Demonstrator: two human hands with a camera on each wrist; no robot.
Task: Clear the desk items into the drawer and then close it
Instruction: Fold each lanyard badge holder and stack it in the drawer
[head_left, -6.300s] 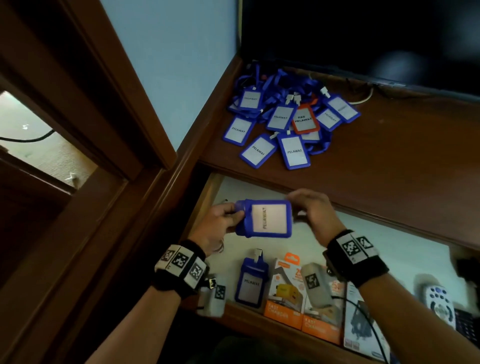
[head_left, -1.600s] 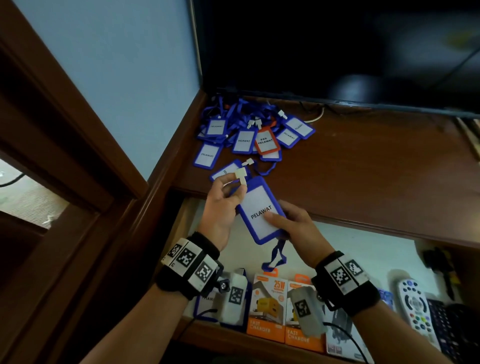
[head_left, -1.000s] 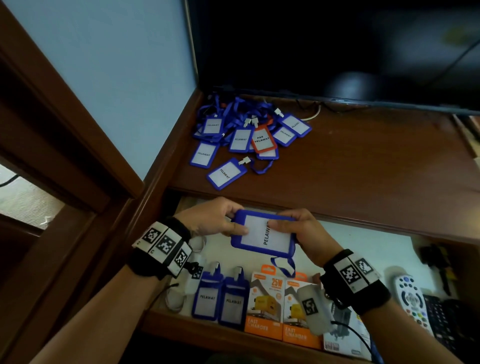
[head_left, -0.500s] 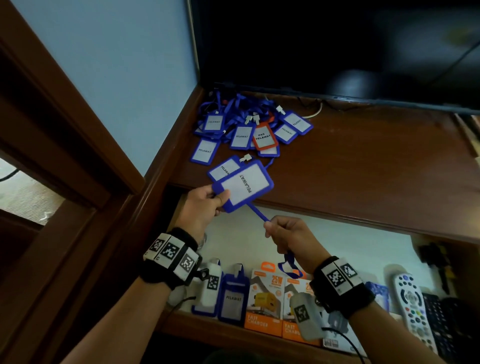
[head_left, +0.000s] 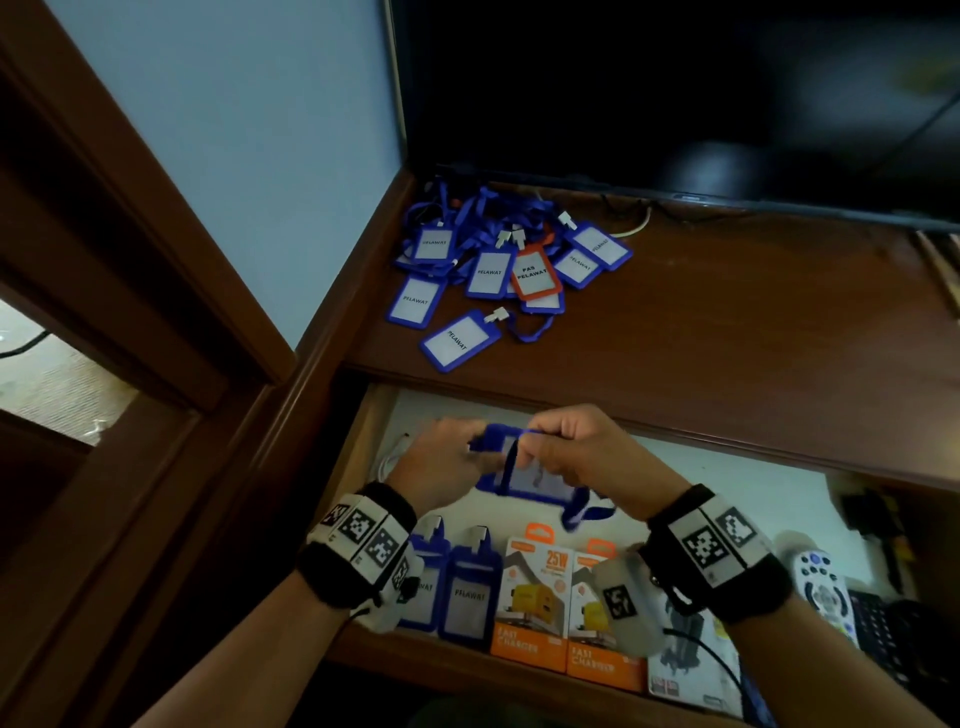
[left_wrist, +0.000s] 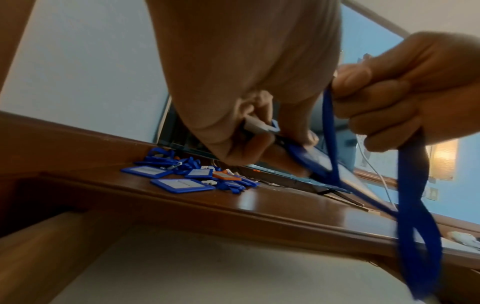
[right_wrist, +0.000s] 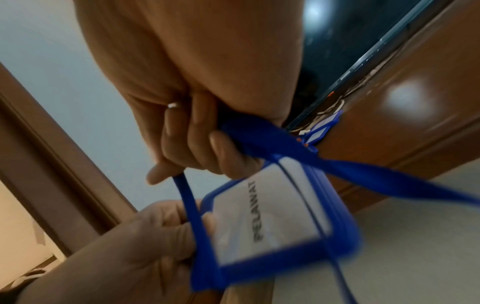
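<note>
Item 1: blue badge holder (head_left: 524, 480), in hand above the open drawer (head_left: 727, 488). Your left hand (head_left: 441, 470) is the grip on its clip end, fingers pinching the white clip (left_wrist: 259, 126); your right hand (head_left: 574, 454) is clenched round the blue lanyard (left_wrist: 413, 205). You appear to be winding the strap about the holder so it lies compact in the drawer, not trailing. Holder: a flat rectangle with rounded corners, a soft-looking blue frame and a clear window over a white card printed PELAWAT. Lanyard: flat woven ribbon, limp, hanging in a loop.

Item 2: badge pile (head_left: 498, 265), at 11 o'clock on the wooden surface (head_left: 727, 322), against the wall corner below the dark screen (head_left: 675, 93). Mostly blue holders, one orange-framed holder (head_left: 535, 273), straps tangled behind; one blue holder (head_left: 460, 340) lies apart at the pile's 6 o'clock edge. Still to be cleared.

Item 3: drawer contents along the front edge, 6 o'clock: two stowed blue holders (head_left: 467, 597) side by side, upright as you see them; to their right, two orange charger boxes (head_left: 566, 613), glossy card; further right, a pale remote control (head_left: 823, 587) with coloured buttons. Drawer floor pale and smooth. Surface is glossy dark brown wood.
</note>
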